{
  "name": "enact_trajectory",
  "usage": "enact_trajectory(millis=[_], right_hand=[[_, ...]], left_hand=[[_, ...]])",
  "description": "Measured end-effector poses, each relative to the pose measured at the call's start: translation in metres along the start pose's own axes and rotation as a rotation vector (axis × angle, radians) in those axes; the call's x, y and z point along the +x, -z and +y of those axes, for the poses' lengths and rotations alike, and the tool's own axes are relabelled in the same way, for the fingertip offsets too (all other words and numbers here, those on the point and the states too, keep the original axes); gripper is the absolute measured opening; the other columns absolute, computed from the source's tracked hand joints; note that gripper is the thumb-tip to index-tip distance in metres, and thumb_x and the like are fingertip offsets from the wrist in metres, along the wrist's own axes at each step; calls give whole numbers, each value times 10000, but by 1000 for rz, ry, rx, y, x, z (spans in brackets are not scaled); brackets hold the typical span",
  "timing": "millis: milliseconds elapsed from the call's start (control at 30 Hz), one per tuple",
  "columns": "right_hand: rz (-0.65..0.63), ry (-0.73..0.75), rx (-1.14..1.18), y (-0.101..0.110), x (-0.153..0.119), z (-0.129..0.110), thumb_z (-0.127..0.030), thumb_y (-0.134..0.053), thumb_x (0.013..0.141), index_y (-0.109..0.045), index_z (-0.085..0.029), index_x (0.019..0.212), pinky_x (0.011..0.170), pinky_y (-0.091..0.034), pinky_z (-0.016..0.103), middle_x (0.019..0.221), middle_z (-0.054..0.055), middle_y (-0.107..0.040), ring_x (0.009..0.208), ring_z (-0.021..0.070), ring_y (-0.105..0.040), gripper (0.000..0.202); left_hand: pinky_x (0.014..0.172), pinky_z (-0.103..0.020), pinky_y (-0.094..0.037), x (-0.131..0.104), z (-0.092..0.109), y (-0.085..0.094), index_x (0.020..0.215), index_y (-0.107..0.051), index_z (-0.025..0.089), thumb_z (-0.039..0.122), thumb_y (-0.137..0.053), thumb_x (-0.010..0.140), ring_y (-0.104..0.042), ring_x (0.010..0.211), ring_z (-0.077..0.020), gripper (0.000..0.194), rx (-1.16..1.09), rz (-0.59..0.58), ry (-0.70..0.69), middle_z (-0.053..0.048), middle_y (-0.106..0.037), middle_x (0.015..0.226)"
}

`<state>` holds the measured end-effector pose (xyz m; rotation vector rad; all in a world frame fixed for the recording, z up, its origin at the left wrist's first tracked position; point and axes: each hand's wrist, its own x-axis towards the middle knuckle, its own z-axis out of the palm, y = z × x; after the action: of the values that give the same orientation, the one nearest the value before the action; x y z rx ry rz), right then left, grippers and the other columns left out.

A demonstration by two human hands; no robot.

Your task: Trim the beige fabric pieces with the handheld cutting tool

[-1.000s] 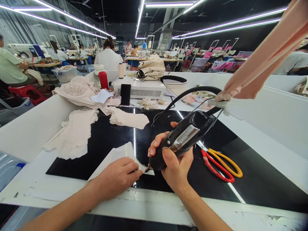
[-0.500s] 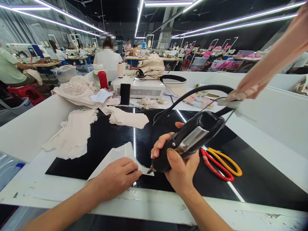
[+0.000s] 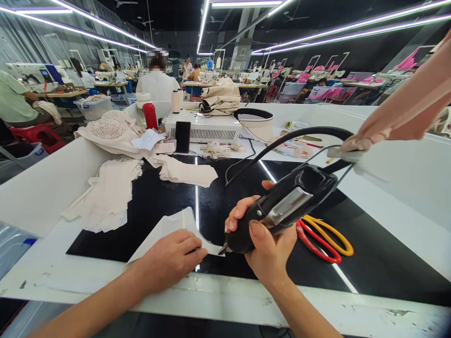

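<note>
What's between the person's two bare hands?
Between the left hand and right hand, the head view shows the narrow end of a flat white piece and the dark tip of a black, rounded handheld tool.

Garment-sewing workshop, open factory floor. Sewing machines [image 3: 26,73] stand on rows of work tables [image 3: 68,94] receding toward the back, with pink material [image 3: 323,95] heaped at right; a person in a pale green top [image 3: 16,98] sits at left on a red stool [image 3: 38,131]. Long strip lights [image 3: 246,5] hang beneath a dark ceiling [image 3: 183,19]. Foreground: a white-walled bench [image 3: 31,199] bearing stacked pale fabric pieces [image 3: 109,195] and 2 thread spools [image 3: 175,102]
</note>
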<state>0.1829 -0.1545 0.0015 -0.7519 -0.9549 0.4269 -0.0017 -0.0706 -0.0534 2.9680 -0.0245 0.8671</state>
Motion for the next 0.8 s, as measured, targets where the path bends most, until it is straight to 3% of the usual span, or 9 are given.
enact_trajectory(millis=[200, 300, 400, 533, 800], right_hand=[[-18, -16, 3, 0, -2, 0, -379, -839, 940, -585, -337, 1367, 524, -586, 274, 843, -53, -698, 575, 131, -661, 499], [-27, -10, 18, 0, -2, 0, -398, -864, 919, -598, -337, 1361, 528, -584, 272, 846, -48, -702, 581, 131, -665, 520], [-27, -11, 30, 0, -1, 0, -405, -882, 900, -603, -335, 1353, 530, -588, 276, 841, -43, -704, 580, 136, -670, 537], [-22, -16, 25, 0, 0, 0, -404, -879, 904, -603, -340, 1359, 526, -585, 275, 849, -42, -710, 580, 136, -671, 536], [51, 21, -26, 1, 7, 1, -417, -890, 886, -644, -331, 1266, 528, -584, 262, 819, -59, -709, 571, 125, -666, 461]], left_hand=[[881, -351, -615, 2, 0, 3, 1052, -685, 137, 100, -494, 1103, -671, 852, -205, 201, -77, 19, 46, -65, -706, 963], [946, -330, -611, 8, 0, 7, 1027, -682, 144, 121, -492, 1117, -701, 966, -208, 212, -141, 15, 104, -82, -736, 1052], [992, -326, -611, 15, -3, 8, 1085, -686, 141, 111, -524, 1106, -720, 1077, -218, 166, -205, -37, 180, -88, -758, 1138], [950, -353, -633, 15, -6, 5, 1128, -693, 148, 64, -576, 1060, -731, 1042, -225, 159, -242, -132, 273, -70, -756, 1129], [944, -334, -626, 8, -6, 5, 1148, -691, 152, 64, -588, 1062, -721, 1052, -219, 161, -235, -131, 270, -71, -742, 1138]])
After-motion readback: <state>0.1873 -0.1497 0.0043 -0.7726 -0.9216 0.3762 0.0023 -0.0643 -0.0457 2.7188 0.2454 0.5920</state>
